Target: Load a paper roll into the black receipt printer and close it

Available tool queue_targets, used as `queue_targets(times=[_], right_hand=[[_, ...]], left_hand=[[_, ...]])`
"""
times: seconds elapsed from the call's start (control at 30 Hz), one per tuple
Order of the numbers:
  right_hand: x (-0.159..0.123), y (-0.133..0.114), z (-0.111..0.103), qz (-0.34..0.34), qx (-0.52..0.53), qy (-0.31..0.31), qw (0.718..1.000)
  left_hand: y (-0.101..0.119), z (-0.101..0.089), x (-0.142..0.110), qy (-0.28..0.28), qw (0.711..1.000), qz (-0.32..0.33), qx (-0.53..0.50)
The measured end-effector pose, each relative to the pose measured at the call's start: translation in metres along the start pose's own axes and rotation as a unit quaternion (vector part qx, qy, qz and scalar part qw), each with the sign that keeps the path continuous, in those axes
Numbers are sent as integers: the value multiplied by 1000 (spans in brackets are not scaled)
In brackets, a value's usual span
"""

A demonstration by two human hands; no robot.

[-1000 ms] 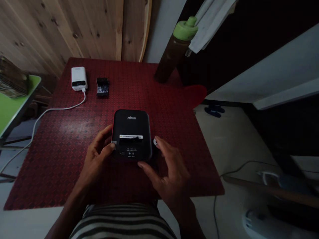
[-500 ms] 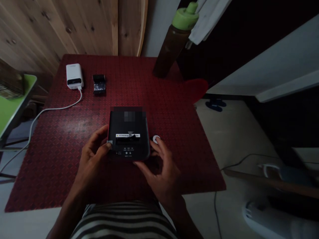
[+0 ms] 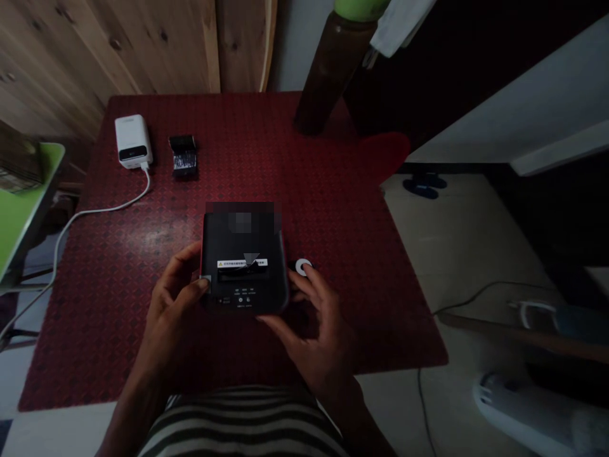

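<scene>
A black boxy device (image 3: 245,244), which looks like a label printer, is between my two hands over the red table. A white warning strip (image 3: 242,263) runs above its dark slot, with small marked buttons near its front edge. My left hand (image 3: 174,292) grips its left side, the thumb on a small grey tab (image 3: 205,283). My right hand (image 3: 316,311) curls round the front right corner, thumb at the front edge and fingers along the right side. By the right index finger a white ring (image 3: 303,266) with a dark centre shows; whether it belongs to the device I cannot tell.
On the red-covered table (image 3: 143,330) stand a white power bank (image 3: 132,136) with a white cable, a small black roll (image 3: 183,157) and a tall brown bottle (image 3: 328,70). A green table (image 3: 23,209) is at left. Slippers (image 3: 421,186) lie on the floor.
The view has shifted slightly, so the bottle's top is cut off. Both hands keep the same hold on the printer, which appears a little nearer.
</scene>
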State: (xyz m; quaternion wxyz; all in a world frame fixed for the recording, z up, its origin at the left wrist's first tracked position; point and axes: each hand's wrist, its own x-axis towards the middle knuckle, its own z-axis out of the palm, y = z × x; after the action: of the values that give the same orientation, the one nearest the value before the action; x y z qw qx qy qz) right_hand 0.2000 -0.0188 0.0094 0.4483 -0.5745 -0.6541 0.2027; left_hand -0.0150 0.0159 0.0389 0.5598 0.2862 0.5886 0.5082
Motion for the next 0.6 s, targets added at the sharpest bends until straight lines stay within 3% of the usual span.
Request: queue_targets(times=[0.27,0.43,0.6], right_hand=[[-3,1,6,30,26,8,999],[-3,0,7,11,17,22,1000],[9,-5,-14,-37,-12,0,999]], left_hand=[[-2,2,2,4,1000,3,0],[-4,4,1,7,1000,24,11],[-10,1,1,5,999,49,16]])
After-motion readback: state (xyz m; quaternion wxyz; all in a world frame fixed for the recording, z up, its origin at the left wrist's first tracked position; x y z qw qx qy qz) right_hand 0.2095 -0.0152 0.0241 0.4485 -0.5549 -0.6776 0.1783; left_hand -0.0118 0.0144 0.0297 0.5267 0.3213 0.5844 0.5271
